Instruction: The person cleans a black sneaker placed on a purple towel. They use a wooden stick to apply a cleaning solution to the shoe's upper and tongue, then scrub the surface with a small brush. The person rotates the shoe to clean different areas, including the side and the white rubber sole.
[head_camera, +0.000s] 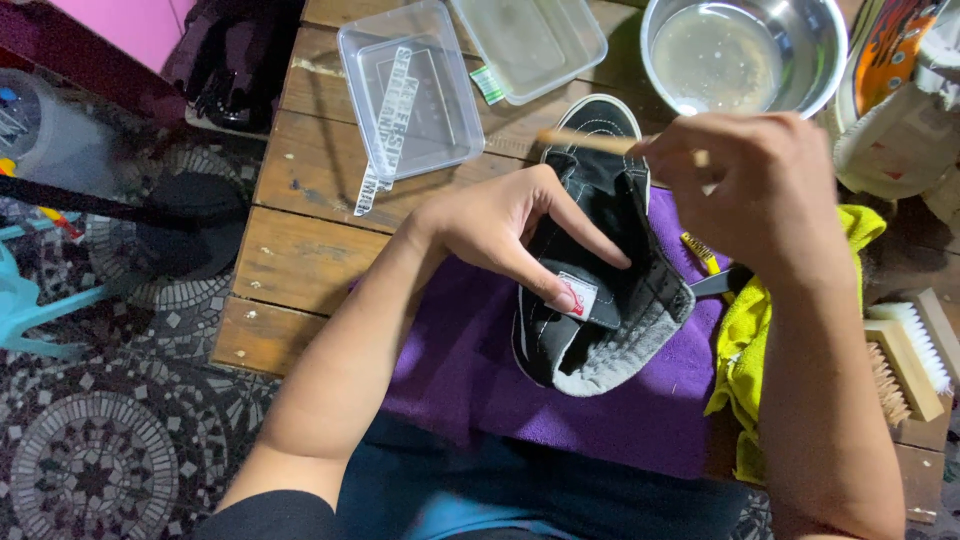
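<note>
Black sneaker (600, 270) lying on the purple cloth (470, 380), your left hand (510, 225) gripping its tongue, your right hand (750, 190) pinching a wooden-handled brush (585, 141), steel bowl (745, 50) sitting on the counter (300, 200).

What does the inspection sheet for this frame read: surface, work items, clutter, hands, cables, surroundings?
Surface: wooden slat table with a purple cloth spread on it.
Work items: black high-top shoe lying on the cloth; thin wooden handle over it.
Clutter: two clear plastic containers, metal bowl holding cloudy liquid, yellow cloth, scrub brushes.
Hands: left hand grips the shoe's heel and tongue; right hand holds the wooden handle.
Cables: nothing seen.
Surroundings: mosaic floor, pink wall at the top left.
</note>
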